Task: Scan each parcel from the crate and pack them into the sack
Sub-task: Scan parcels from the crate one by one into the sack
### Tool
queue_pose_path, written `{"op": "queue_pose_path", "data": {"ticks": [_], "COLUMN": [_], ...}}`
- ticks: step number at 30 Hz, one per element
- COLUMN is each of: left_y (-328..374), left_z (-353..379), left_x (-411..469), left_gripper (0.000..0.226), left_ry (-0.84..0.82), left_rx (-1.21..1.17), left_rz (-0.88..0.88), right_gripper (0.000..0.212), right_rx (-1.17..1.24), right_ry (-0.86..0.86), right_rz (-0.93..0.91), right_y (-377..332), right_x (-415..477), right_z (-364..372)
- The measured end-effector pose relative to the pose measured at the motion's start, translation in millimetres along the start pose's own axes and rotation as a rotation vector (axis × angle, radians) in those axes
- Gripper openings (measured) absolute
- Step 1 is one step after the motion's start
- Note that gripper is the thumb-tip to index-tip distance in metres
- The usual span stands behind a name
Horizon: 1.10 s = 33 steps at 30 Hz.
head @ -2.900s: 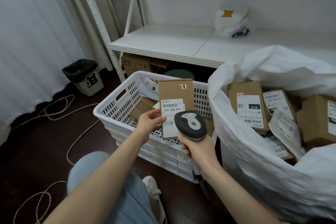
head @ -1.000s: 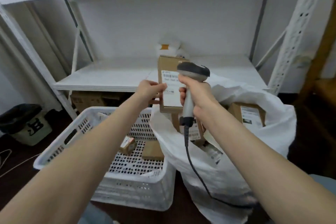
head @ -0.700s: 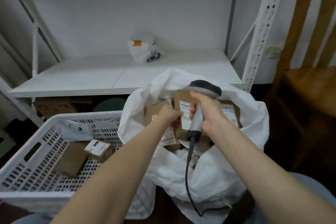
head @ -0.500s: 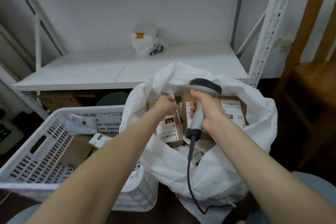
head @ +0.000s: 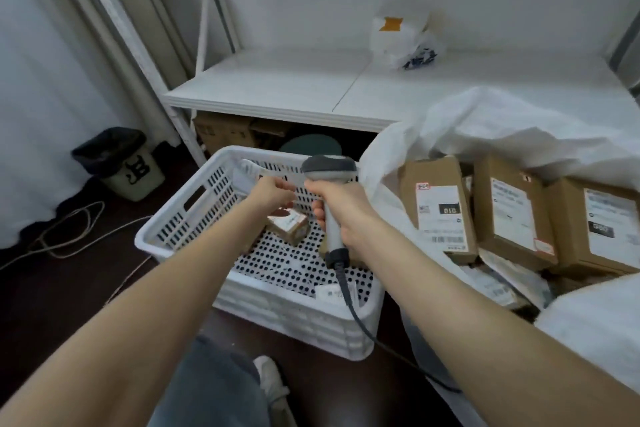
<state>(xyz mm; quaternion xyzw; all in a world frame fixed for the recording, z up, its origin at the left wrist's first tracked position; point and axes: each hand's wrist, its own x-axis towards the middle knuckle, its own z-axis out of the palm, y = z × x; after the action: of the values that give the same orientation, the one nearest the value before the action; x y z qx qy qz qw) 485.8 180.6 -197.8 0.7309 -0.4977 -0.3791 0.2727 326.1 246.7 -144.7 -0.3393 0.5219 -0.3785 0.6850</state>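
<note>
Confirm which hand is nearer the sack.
Right. The right hand, gripping the scanner, is just left of the sack; the left hand is further left, over the crate.

White bag on the shelf — bin by the curtain.

Reads "010", white on black patch, on white label of leftmost cardboard box in sack; barcodes below, digits too small. Red-edged sticker at same box's top corner: illegible. Middle box label: blurred lines only. Right box: black patch w/ pale chars, unreadable. Black glyph on waste bin: can't make out. Blue print on plastic bag: illegible.
</note>
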Motion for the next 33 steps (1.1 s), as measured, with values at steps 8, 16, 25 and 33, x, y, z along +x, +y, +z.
{"op": "queue_pose_path", "data": {"ticks": [8,16,25,33], "left_y": [-117,-184,-228,-229], "left_z": [14,49,66,81], "left_x": [107,245,339,284], "left_gripper": [0.038,0.075,0.109,0.067], "left_ry": [-0.043,-0.055,-0.113,-0.49], "left_rx": [0.235,0.438,0.657,1.23], "left_rz": [-0.167,-0.187,-0.188,-0.176], "right_gripper": [0.019,0.008,0.011,0.03], "right_rx": [-0.107,0.01,0.003,-0.006], "right_ry": [0.193,0.268,0.19,0.302], "right_rz": [0.154,0.337,0.445,0.485], "right_y": [62,118,171,205], "right_x": [148,288,350,340], "right_z": [44,22,3,-7]}}
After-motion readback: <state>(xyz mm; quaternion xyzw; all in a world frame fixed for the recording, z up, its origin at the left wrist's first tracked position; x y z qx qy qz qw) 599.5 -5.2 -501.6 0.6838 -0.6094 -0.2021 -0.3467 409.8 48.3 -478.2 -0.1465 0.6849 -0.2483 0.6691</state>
